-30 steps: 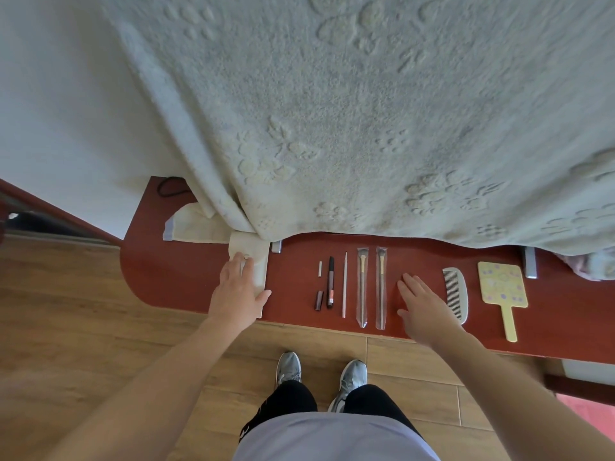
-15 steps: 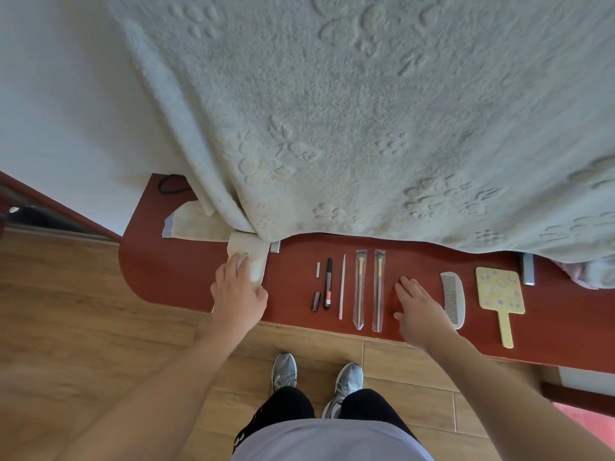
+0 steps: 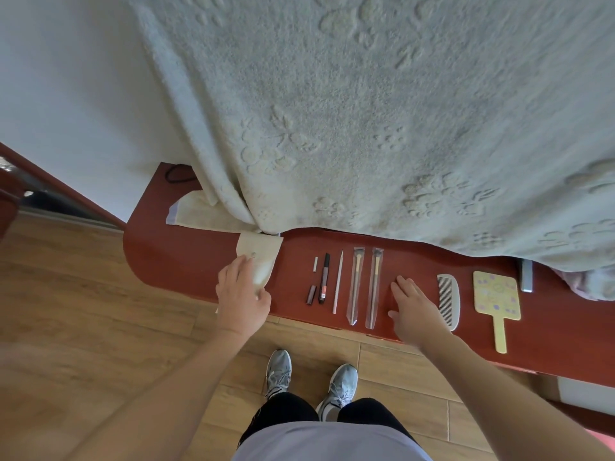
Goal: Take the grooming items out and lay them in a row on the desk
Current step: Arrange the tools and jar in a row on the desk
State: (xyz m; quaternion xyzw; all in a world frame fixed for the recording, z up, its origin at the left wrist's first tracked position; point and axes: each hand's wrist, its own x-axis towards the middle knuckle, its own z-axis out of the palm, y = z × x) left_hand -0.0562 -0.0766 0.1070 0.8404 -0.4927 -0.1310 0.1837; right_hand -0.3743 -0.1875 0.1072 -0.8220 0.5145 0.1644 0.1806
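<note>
On the red-brown desk (image 3: 186,261) a row of grooming items lies side by side: a small dark tube (image 3: 311,295) with a white stick above it, a black pen-like tube (image 3: 324,278), a thin pale stick (image 3: 337,281), two brushes in clear sleeves (image 3: 355,285) (image 3: 374,284), a white comb (image 3: 449,301) and a yellow hand mirror (image 3: 496,297). My left hand (image 3: 242,299) grips the near end of a cream cloth pouch (image 3: 261,257) at the row's left. My right hand (image 3: 412,304) rests flat and empty on the desk between the brushes and the comb.
A large pale-green fleece blanket (image 3: 382,111) hangs over the back of the desk and hides its far part. A folded cream cloth (image 3: 199,212) lies at the back left, a grey object (image 3: 526,277) at the right. The wooden floor and my shoes (image 3: 309,380) are below the desk edge.
My left hand has curled from lying flat on the pouch to gripping its near end. My right hand stays spread on the desk in nearly the same spot.
</note>
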